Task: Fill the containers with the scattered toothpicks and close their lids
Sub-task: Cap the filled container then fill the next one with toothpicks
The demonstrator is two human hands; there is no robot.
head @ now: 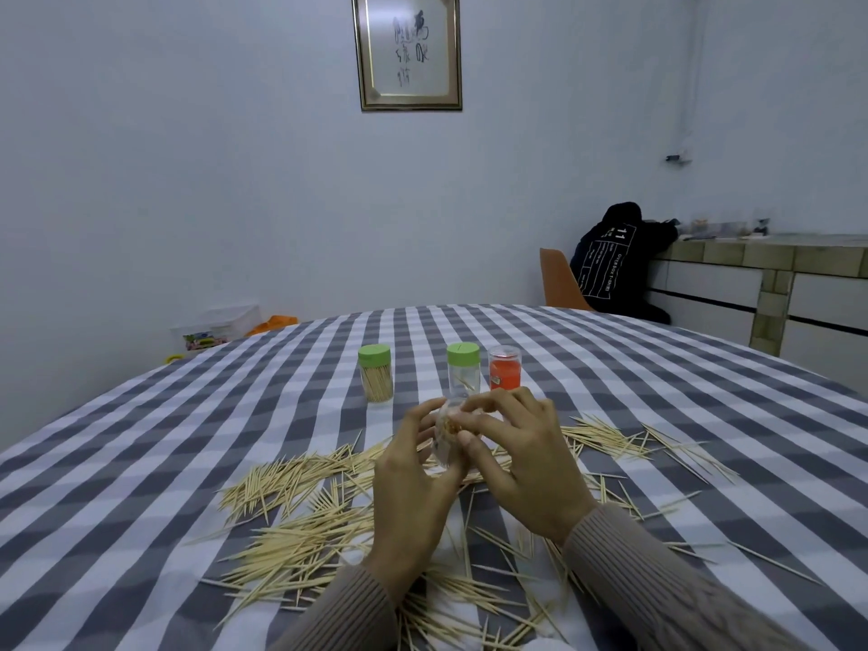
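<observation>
My left hand (413, 481) grips a clear container (447, 432) tilted toward me, its open mouth showing toothpick ends. My right hand (521, 453) rests its fingertips on that mouth, touching the toothpicks. Many scattered toothpicks (300, 523) lie on the checked tablecloth around and under both hands. Behind them stand a green-lidded container (375, 373) full of toothpicks, a second green-lidded container (463, 372) nearly empty, and a clear container with a red insert (505, 371).
The table's checked cloth (141, 439) spreads wide to all sides. A person in a black hooded top (615, 260) sits on an orange chair (556, 279) at a counter at the back right. Plastic boxes (220, 326) lie beyond the table's far left edge.
</observation>
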